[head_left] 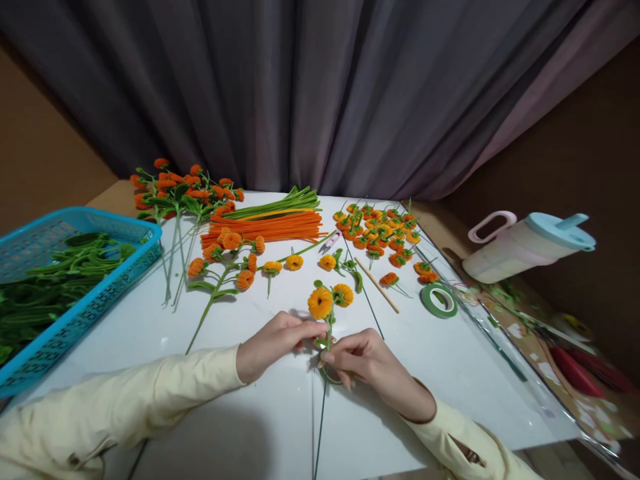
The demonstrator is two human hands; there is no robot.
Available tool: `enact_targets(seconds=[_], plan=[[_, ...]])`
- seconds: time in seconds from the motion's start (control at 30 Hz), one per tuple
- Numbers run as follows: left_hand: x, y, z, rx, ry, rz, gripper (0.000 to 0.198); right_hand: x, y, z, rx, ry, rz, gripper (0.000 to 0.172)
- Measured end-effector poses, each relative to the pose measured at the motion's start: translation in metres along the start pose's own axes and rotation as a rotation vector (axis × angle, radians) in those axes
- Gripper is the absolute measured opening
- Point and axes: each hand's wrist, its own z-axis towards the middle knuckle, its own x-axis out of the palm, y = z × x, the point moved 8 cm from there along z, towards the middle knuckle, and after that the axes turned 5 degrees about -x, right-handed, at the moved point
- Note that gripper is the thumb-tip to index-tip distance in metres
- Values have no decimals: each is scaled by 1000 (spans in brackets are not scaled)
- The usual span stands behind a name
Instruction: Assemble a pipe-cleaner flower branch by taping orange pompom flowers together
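My fingertips cover the lower stem of the yellow flower sprig [323,305], so I can't make out its end; the blue basket [100,300] is cut off at the frame's left edge. My left hand [287,331] and right hand [370,367] both pinch that stem, over the middle of the white table [240,413]. Its long axis runs away from me, blooms at the far end

The basket [107,293]'s over at the left, the tape roll [427,302] right, on the table [240,423]. Between them, the held sprig [320,305].
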Motion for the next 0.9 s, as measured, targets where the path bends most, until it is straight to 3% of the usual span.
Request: enact_targets(seconds=[0.2,0.33,0.63,0.9], plan=[[1,1,1,8,-58,-93,23,5,0,0,46,-75,-149,25],[-3,3,4,28,-135,-71,25,7,0,0,51,-84,-214,29],[-5,7,10,25,-89,9,26,6,-10,3,88,100,-169,36],[-8,11,13,25,-59,9,25,-5,-13,1,84,114,-264,34]])
